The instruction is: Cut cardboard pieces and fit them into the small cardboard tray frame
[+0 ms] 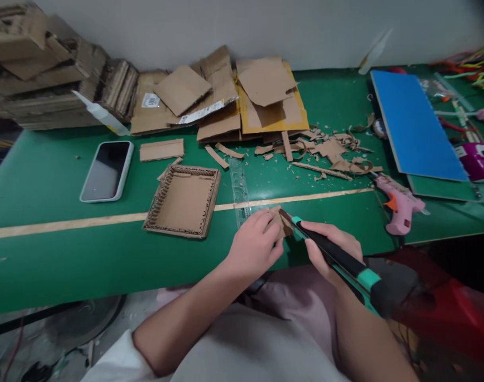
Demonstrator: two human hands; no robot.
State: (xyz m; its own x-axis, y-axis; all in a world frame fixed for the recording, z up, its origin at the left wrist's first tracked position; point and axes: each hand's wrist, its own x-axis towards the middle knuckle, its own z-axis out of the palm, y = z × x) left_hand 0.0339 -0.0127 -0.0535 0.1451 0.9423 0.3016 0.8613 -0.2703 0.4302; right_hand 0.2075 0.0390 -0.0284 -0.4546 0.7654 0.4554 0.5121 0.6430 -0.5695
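Note:
My left hand is closed on a small cardboard piece near the table's front edge. Wrapped in my right hand is a black and teal cutting tool, its tip against that piece. A clear plastic ruler lies just beyond my left hand, partly covered by it. To the left sits a shallow cardboard tray with corrugated edges showing along its rim.
Cardboard scraps litter the table beyond my hands. A phone lies at left, a pink glue gun at right beside a blue board. Cardboard sheets and a glue bottle are behind.

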